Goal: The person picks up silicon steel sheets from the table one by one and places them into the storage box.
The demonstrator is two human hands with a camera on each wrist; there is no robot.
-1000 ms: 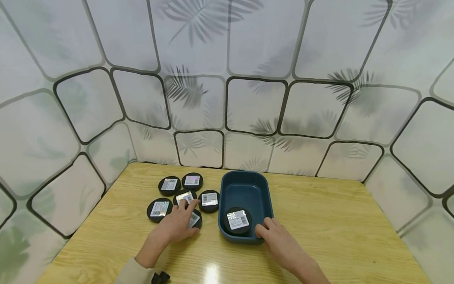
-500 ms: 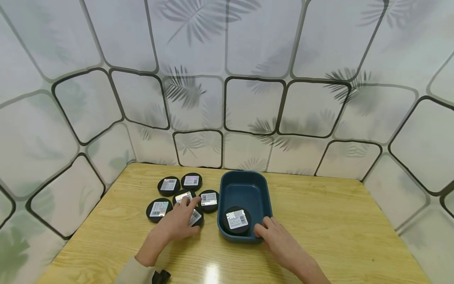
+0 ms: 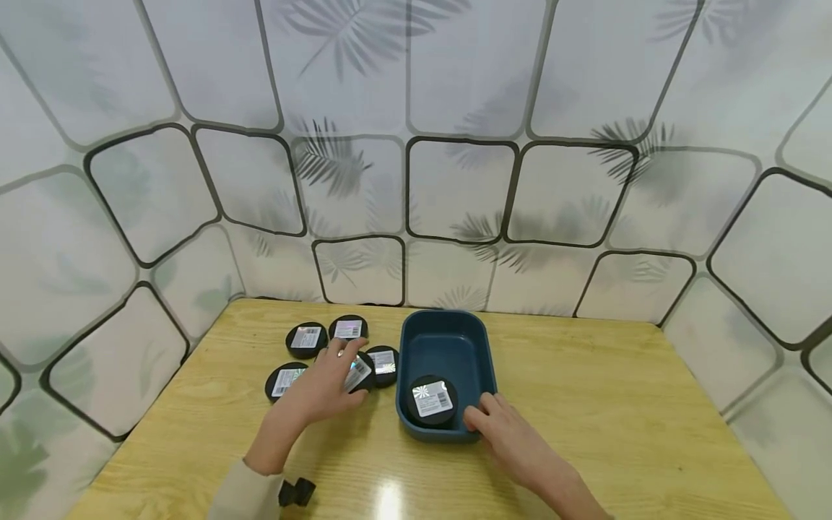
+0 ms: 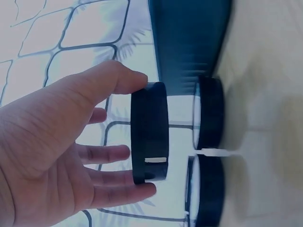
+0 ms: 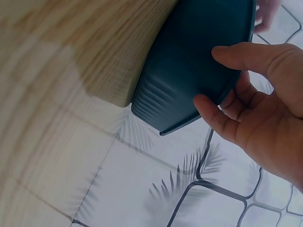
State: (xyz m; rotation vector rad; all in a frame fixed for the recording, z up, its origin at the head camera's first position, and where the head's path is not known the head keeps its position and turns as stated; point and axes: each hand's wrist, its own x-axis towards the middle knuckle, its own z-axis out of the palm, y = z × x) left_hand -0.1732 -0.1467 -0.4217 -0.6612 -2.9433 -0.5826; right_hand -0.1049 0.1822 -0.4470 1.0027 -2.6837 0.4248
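Lifted black disc [image 3: 362, 370], pinched in left hand [image 3: 323, 386], left of blue bin [image 3: 448, 348]; gripping bin's near-right corner with right hand [image 3: 510, 435].

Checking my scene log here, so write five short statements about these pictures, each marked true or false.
1. The left hand's grip holds a labelled black disc above the wooden table. True.
2. The right hand's grip is on the rim of the dark-blue bin. True.
3. The bin holds two discs. False: a single disc lies in it.
4. That single disc lies label up. True.
5. In the head view, the other discs rest right of the bin. False: the discs on the table lie left of it.
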